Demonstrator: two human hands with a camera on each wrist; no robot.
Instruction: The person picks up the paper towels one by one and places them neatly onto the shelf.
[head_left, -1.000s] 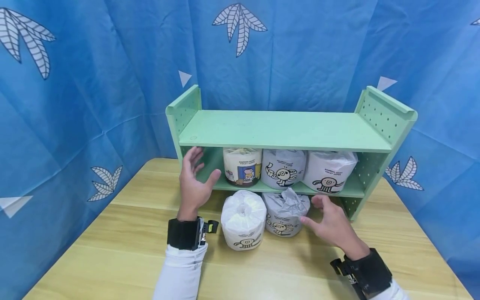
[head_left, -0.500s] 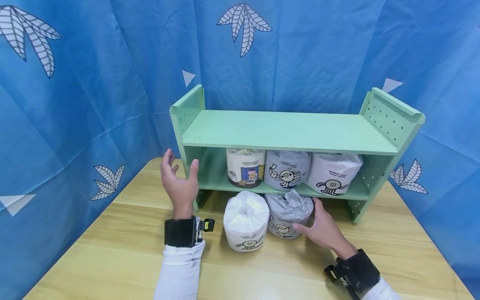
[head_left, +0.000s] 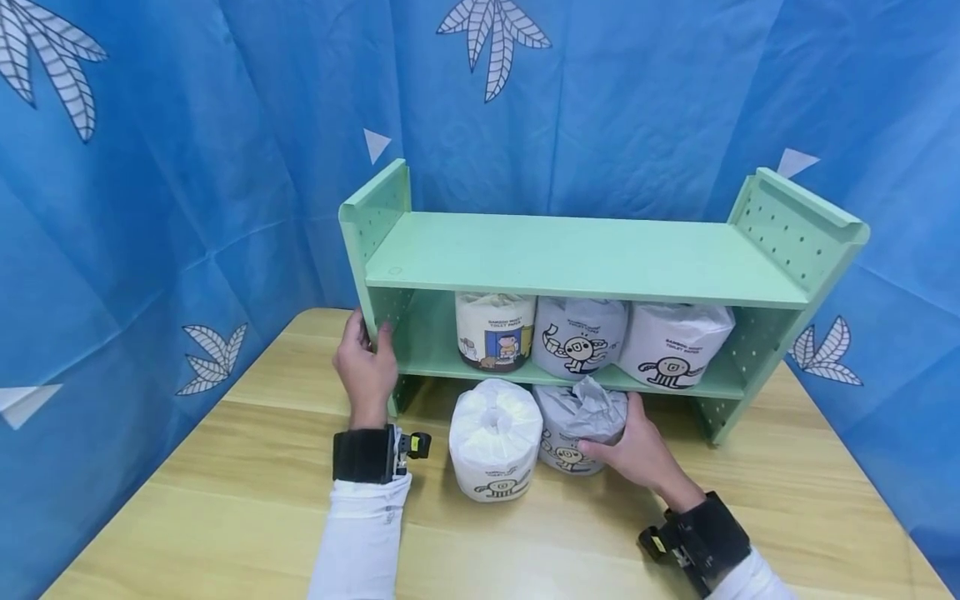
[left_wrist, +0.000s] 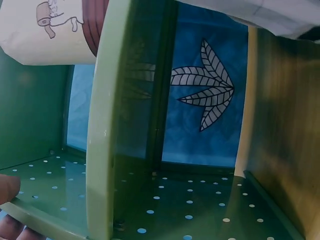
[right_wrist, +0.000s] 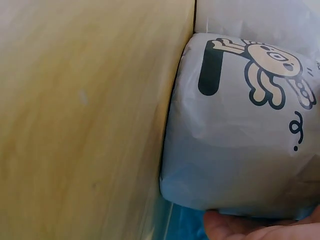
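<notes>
Your left hand (head_left: 365, 367) clamps the shelf's (head_left: 585, 260) left side panel, apparently steadying it, while your right hand (head_left: 633, 450) grips the grey roll (head_left: 577, 417) under the shelf.

Even, bright, diffuse light fills the head view, with no hard glare; the table (head_left: 225, 500) carries only soft, faint shadows beside the rolls and under the shelf (head_left: 585, 258). Wide-angle bending shows toward the edges of this view, where the curtain (head_left: 150, 167) bows. The left wrist view is dim and murky inside the shelf (left_wrist: 105, 125), with a dull sheen on its front edge. The right wrist view is bright but soft, the table (right_wrist: 85, 115) blurred and the roll (right_wrist: 240, 145) close and slightly out of focus.
</notes>
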